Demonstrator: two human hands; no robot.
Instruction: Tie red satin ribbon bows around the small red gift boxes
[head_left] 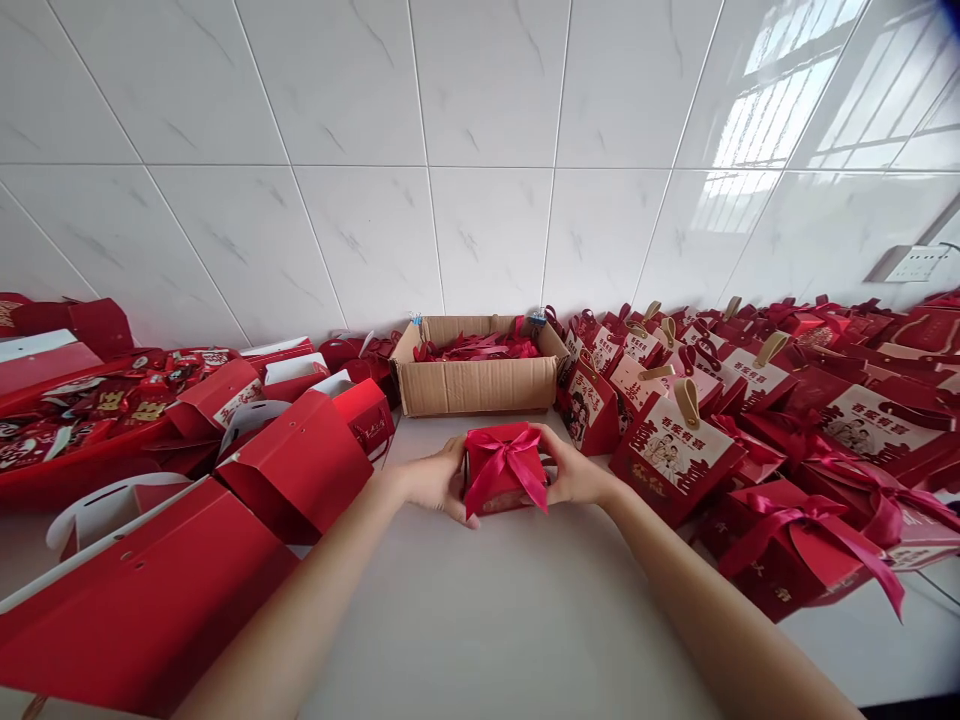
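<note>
A small red gift box (491, 492) with a shiny crimson ribbon bow (507, 455) on its top is between my two hands, in the middle of the view. My left hand (439, 480) grips its left side, fingers curled around the edge. On the opposite side my right hand (571, 470) holds it with the thumb near the front. Parts of both hands' fingers are hidden behind the box. Just beyond it stands a cardboard box (480, 388) full of red ribbons (484, 346).
Open red boxes (296, 465) line the left, with a red tray (90, 460) of wrapped sweets (142, 400) behind. Many finished-looking red gift boxes (671, 455) with handles crowd the right, one with a ribbon bow (799, 515). A tiled wall (487, 230) rises behind the white table (495, 620).
</note>
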